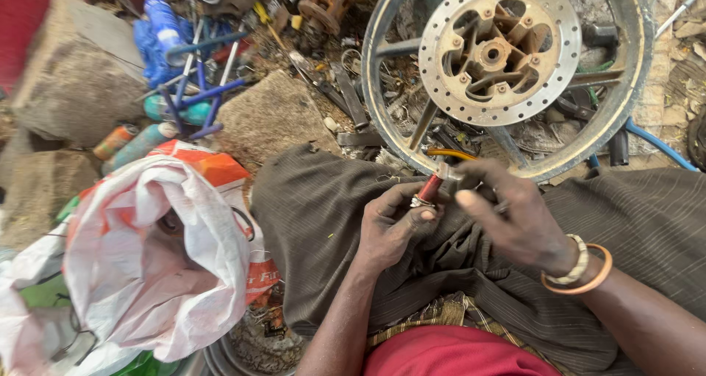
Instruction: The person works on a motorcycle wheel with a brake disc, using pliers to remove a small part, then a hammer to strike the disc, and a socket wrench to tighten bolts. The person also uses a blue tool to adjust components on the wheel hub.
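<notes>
Brown cloth amid workshop clutter

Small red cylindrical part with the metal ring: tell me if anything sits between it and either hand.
Nothing visible does. The left hand pinches the small red cylindrical part directly, and the right hand meets its upper end.

Left hand: forearm rises from bottom centre, wrist bent, fingers curled in a closed grip, thumb tip pressed forward on top. Right hand: forearm enters from lower right, wrist banded, fingers bent and pinched toward the left thumb. Both hands meet over the lap, nearly touching.
</notes>
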